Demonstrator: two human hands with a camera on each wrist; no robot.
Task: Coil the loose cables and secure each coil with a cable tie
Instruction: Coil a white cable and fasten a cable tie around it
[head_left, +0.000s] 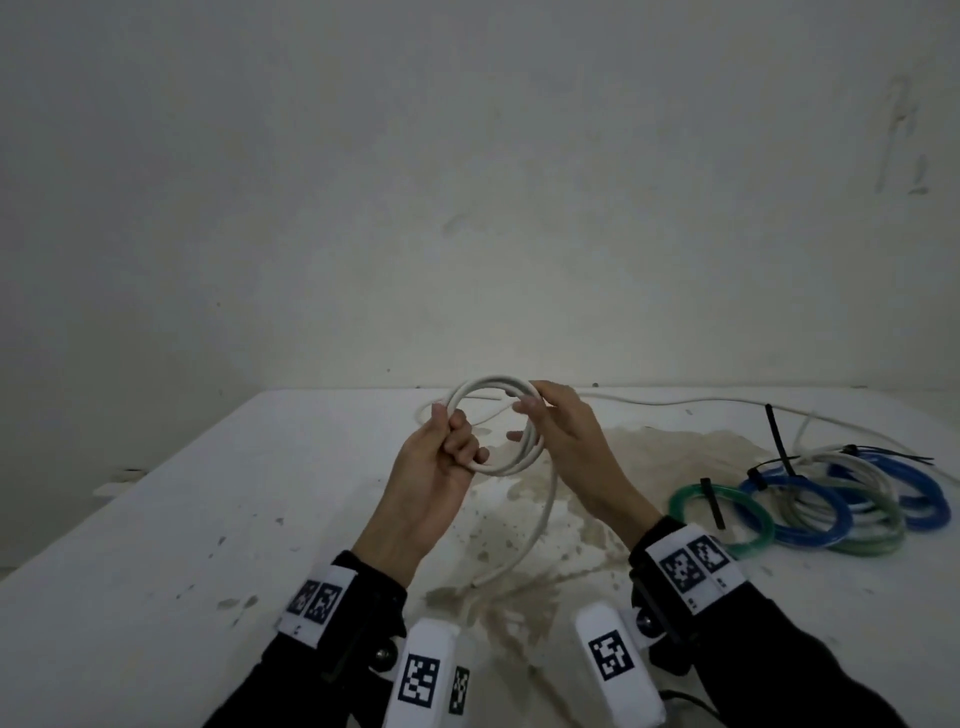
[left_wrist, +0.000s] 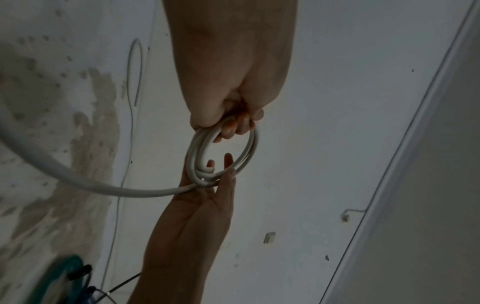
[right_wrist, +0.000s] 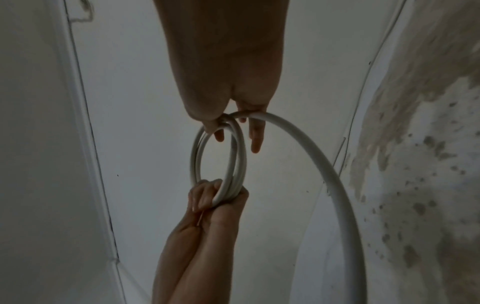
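Note:
A white cable coil (head_left: 491, 383) of a few loops hangs above the stained white table (head_left: 208, 519), held between both hands. My left hand (head_left: 457, 441) grips its left side, fingers curled round the loops. My right hand (head_left: 535, 402) pinches the upper right side between thumb and forefinger, its other fingers straight. The cable's loose tail (head_left: 540, 525) drops from the coil to the table. In the left wrist view the left hand (left_wrist: 233, 121) holds the coil (left_wrist: 192, 156) from above, and the right hand (left_wrist: 221, 181) meets it from below. The right wrist view shows the right hand (right_wrist: 233, 121), the coil (right_wrist: 197, 156) and the tail (right_wrist: 324, 164).
Tied coils lie at the table's right: a green coil (head_left: 691, 499), a blue coil (head_left: 826, 512), a grey coil (head_left: 878, 525) and another blue coil (head_left: 930, 512), with black cable ties (head_left: 778, 436) sticking out. A thin white cable (head_left: 675, 402) runs along the back edge by the wall.

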